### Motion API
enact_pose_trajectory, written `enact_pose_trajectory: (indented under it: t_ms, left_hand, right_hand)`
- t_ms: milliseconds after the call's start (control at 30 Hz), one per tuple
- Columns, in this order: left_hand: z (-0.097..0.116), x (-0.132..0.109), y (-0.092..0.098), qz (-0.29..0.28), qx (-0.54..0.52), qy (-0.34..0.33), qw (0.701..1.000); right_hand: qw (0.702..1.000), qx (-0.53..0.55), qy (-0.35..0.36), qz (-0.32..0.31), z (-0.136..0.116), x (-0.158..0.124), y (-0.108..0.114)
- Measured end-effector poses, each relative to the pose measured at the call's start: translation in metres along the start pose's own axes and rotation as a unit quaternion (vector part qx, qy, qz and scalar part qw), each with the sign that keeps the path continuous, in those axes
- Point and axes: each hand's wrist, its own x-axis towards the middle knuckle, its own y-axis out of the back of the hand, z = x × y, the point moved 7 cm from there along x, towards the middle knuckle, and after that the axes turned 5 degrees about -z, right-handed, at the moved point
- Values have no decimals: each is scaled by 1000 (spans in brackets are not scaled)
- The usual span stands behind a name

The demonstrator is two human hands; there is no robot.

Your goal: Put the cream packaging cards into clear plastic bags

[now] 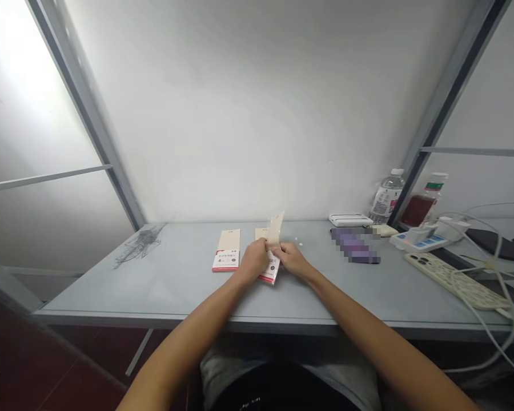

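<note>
Both my hands are closed on a flat packet [274,231], cream at the top, with a white label edged in red lower down. A clear plastic sleeve seems to cover it, and it tilts up off the table. My left hand [256,258] grips its left side, while my right hand [294,260] pinches the right side near the middle. Behind my left hand, a second cream packet [260,233] lies mostly hidden. To the left, a similar packet [227,251] rests flat, its white and red label facing up.
Small white bits [300,244] lie right of my hands. Further right are a blurred purple item [355,245], a white box [350,220], a water bottle [388,197], a power strip [424,240], cables and a patterned phone case [458,281]. Dark scribbles [141,245] mark the table's left.
</note>
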Motion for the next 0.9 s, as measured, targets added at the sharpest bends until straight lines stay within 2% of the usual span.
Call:
enact_pose_trajectory:
  t_ms: [167, 533, 733, 900]
  left_hand:
    - [-1, -2, 2, 25, -17, 3, 1000]
    - [-5, -1, 9, 55, -47, 9, 997]
    - [-2, 0, 18, 80, -39, -34, 995]
    - [-1, 1, 19, 78, 16, -16, 997]
  right_hand:
    - [999, 31, -8, -8, 2, 1, -6]
    - [1000, 23, 10, -3, 0, 3, -9]
    - [995, -39, 50, 76, -9, 2, 2]
    - [993, -68, 23, 90, -6, 0, 4]
